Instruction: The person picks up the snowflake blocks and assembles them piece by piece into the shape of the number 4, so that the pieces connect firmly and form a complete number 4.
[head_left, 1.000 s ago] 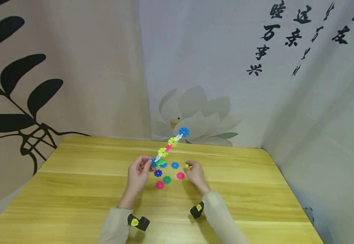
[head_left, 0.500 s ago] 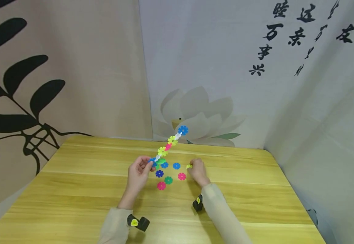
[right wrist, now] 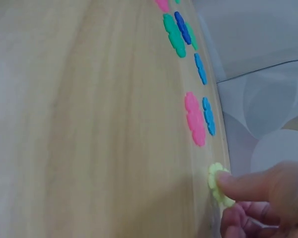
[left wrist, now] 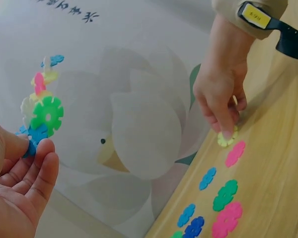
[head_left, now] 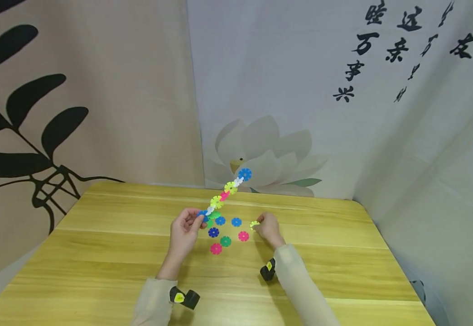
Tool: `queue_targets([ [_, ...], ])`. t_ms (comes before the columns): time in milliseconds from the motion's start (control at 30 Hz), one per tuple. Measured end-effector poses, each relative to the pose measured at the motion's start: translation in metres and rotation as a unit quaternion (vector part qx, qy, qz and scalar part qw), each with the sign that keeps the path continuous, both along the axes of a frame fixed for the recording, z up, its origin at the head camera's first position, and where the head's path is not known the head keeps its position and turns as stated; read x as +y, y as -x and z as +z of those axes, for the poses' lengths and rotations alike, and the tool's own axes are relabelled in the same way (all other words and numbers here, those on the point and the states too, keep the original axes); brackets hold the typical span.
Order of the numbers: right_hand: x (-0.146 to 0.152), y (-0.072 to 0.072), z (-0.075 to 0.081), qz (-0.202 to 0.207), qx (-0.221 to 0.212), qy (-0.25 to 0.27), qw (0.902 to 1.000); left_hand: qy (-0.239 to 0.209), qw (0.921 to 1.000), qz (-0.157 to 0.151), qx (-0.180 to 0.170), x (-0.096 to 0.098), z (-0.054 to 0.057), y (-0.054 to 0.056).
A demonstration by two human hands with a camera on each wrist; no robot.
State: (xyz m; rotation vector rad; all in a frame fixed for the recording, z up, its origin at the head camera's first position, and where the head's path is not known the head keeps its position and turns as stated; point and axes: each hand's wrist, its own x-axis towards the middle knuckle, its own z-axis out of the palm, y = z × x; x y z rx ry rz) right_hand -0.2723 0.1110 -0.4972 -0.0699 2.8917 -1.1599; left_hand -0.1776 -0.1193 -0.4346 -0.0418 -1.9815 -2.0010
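Note:
My left hand pinches a blue snowflake disc between thumb and fingers. From that disc a chain of interlocked notched plastic discs slants up and away to the right, in white, yellow and pink, ending in a blue disc. A green disc branches off near the held end. Low at the tabletop, my right hand has a yellow snowflake disc at its fingertips. In the right wrist view the thumb lies across its face, other fingers curled below; they hide part of it.
Loose discs lie on the wooden table between the hands: a pink disc, a blue disc, a green disc, a dark blue disc and several others. A printed curtain hangs behind the table's back edge.
My right hand has shifted slightly right, and the yellow disc has turned from nearly edge-on to showing its face. My left hand and the chain have barely moved.

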Motion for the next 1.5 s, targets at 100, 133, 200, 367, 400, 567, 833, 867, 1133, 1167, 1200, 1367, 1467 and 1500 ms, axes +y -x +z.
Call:
queue_targets([
  [100,0.005,-0.003,-0.003,-0.004,0.024,0.027,0.9993,-0.002,1.0,0.003,0.001,0.0,-0.001,0.0],
  [133,0.006,-0.005,-0.003,-0.006,0.032,0.038,0.9987,-0.003,1.0,0.002,0.001,0.0,-0.001,0.001],
  [200,0.008,-0.007,-0.004,-0.01,0.041,0.059,0.9974,-0.004,1.0,0.001,-0.001,0.0,-0.001,0.0],
  [367,0.005,-0.02,0.005,0.002,0.039,0.172,0.9843,-0.004,1.0,-0.005,-0.005,0.001,-0.001,-0.002],
  [400,0.003,-0.023,0.009,0.009,0.039,0.203,0.9785,-0.003,1.0,-0.005,-0.004,0.001,-0.002,-0.002],
  [567,-0.01,-0.042,0.03,0.048,0.064,0.32,0.9439,-0.005,1.0,-0.007,0.0,0.002,-0.002,-0.002],
  [833,-0.03,-0.058,0.049,0.085,0.109,0.407,0.903,-0.001,0.9999,-0.01,-0.01,0.006,-0.003,-0.002],
  [867,-0.032,-0.059,0.049,0.088,0.116,0.413,0.8991,0.0,0.9999,-0.011,-0.009,0.006,-0.003,-0.002],
  [1133,-0.045,-0.066,0.053,0.092,0.143,0.435,0.8842,-0.004,0.9998,-0.019,-0.009,0.01,-0.003,-0.002],
  [1167,-0.046,-0.066,0.054,0.094,0.146,0.434,0.8842,-0.003,0.9997,-0.02,-0.011,0.009,-0.003,-0.003],
  [1200,-0.047,-0.067,0.054,0.095,0.148,0.433,0.884,-0.003,0.9997,-0.021,-0.012,0.009,-0.003,-0.003],
  [1367,-0.048,-0.068,0.054,0.103,0.155,0.416,0.8899,0.002,0.9996,-0.023,-0.018,0.008,-0.002,-0.004],
  [1467,-0.049,-0.074,0.066,0.109,0.148,0.4,0.8978,0.001,0.9996,-0.024,-0.017,0.008,-0.001,-0.005],
  [1500,-0.05,-0.076,0.07,0.109,0.147,0.4,0.8982,0.0,0.9996,-0.024,-0.017,0.008,-0.001,-0.005],
])
